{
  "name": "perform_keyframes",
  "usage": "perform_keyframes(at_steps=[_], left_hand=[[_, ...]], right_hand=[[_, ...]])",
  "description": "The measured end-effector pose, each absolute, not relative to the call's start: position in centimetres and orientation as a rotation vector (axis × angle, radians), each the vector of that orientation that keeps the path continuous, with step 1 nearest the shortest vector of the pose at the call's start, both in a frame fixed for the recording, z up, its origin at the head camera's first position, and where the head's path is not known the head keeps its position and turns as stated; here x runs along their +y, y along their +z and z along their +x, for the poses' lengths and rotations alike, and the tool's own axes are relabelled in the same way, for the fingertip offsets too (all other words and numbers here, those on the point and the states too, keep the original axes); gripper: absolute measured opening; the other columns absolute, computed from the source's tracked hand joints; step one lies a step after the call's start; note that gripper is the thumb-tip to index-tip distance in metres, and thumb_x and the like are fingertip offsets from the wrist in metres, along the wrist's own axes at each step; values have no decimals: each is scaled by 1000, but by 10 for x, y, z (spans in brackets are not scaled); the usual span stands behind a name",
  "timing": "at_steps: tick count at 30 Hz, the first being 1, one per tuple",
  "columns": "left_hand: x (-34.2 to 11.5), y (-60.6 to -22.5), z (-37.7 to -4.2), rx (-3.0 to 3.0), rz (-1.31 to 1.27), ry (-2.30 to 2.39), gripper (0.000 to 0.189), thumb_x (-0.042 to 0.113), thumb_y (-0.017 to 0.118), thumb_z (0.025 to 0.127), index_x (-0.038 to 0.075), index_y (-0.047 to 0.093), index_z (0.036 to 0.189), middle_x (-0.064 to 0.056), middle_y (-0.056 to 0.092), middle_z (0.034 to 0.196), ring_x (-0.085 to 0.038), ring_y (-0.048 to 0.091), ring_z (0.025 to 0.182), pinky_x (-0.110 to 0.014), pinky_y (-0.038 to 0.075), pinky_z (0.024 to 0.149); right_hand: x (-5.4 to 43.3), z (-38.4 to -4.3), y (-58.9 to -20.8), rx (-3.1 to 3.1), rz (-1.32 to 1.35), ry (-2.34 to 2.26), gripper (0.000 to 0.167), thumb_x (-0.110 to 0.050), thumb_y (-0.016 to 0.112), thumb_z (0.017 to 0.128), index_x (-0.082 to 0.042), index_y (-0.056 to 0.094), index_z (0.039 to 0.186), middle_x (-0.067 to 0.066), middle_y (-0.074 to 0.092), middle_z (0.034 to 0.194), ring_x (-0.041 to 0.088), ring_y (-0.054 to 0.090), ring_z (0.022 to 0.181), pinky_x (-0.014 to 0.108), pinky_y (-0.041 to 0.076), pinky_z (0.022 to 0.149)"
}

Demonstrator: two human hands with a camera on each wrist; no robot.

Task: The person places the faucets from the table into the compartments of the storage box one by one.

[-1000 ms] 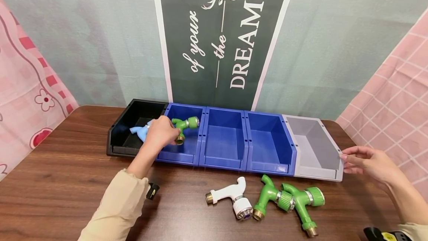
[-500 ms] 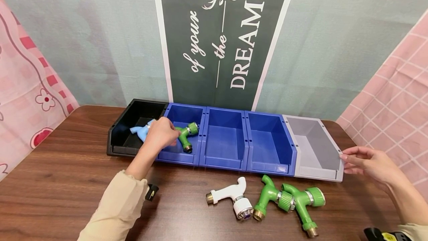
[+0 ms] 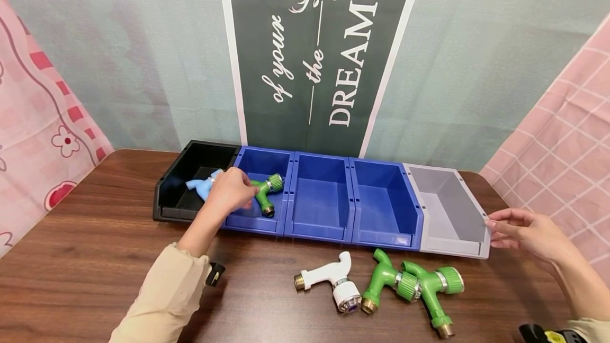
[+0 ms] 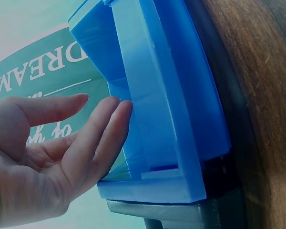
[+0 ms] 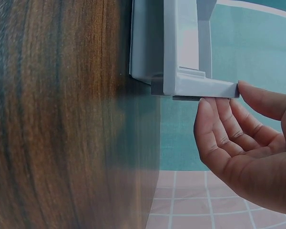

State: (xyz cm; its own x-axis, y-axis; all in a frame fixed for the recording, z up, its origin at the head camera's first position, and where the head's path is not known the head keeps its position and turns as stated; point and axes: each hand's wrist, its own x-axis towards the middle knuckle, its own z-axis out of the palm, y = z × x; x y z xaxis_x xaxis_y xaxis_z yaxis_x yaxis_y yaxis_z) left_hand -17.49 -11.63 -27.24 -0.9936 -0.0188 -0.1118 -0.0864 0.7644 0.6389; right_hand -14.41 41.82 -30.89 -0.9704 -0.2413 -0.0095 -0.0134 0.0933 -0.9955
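Note:
My left hand (image 3: pixel 232 190) hovers over the leftmost blue bin (image 3: pixel 257 225), beside a green tap (image 3: pixel 263 195) lying in it. In the left wrist view that hand (image 4: pixel 62 148) has its thumb and fingers apart, with nothing between them. A light blue tap (image 3: pixel 204 186) lies in the black bin (image 3: pixel 167 195), partly behind the hand. At the far right, my right hand (image 3: pixel 536 234) pinches the side rim of the grey bin (image 3: pixel 480 234). The right wrist view has its thumb on the rim's top and the fingers (image 5: pixel 207 117) curled beneath.
Two more blue bins, one in the middle (image 3: pixel 316 233) and one to its right (image 3: pixel 381 238), complete the joined row. In front lie a white tap (image 3: pixel 329 274) and two green taps, one left (image 3: pixel 383 279) and one right (image 3: pixel 431 290), on the wooden table (image 3: pixel 257 300).
The green tap has gone down into the leftmost blue bin, its brass end swinging toward the front right, and the left hand has released it. The right hand stays on the grey bin.

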Motion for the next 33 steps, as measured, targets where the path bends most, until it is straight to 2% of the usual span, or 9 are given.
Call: perform_keyframes(at_steps=[9, 18, 27, 33], left_hand=[[-115, -269, -173, 2852, -60, 1012, 18, 14, 62, 85, -2, 67, 88, -3, 62, 56, -11, 60, 53, -24, 40, 50], [-113, -265, -168, 2806, -14, 1057, 16, 13, 61, 86, -2, 65, 91, -11, 66, 70, -11, 59, 55, -24, 46, 50], [-109, -266, -159, 2834, 72, 1083, 11, 11, 62, 85, 0, 64, 86, -6, 62, 65, -12, 58, 54, -25, 47, 51], [-108, -268, -154, 2830, 92, 1102, 10, 11, 63, 84, 2, 64, 83, -7, 63, 68, -11, 57, 54, -24, 47, 50]], right_hand=[[419, -145, -310, 2183, -259, -1991, 28, 12, 48, 88, -8, 67, 92, 7, 67, 81, 20, 64, 68, 34, 55, 60], [418, -145, -309, 2182, -230, -1993, 28, 12, 48, 89, -8, 67, 91, 8, 67, 80, 21, 64, 68, 34, 55, 60], [418, -145, -309, 2181, -230, -1999, 28, 12, 48, 88, -8, 67, 91, 7, 67, 80, 20, 64, 67, 33, 55, 59], [419, -145, -310, 2189, -250, -1994, 28, 12, 49, 88, -9, 67, 91, 7, 68, 81, 21, 65, 67, 34, 55, 59]])
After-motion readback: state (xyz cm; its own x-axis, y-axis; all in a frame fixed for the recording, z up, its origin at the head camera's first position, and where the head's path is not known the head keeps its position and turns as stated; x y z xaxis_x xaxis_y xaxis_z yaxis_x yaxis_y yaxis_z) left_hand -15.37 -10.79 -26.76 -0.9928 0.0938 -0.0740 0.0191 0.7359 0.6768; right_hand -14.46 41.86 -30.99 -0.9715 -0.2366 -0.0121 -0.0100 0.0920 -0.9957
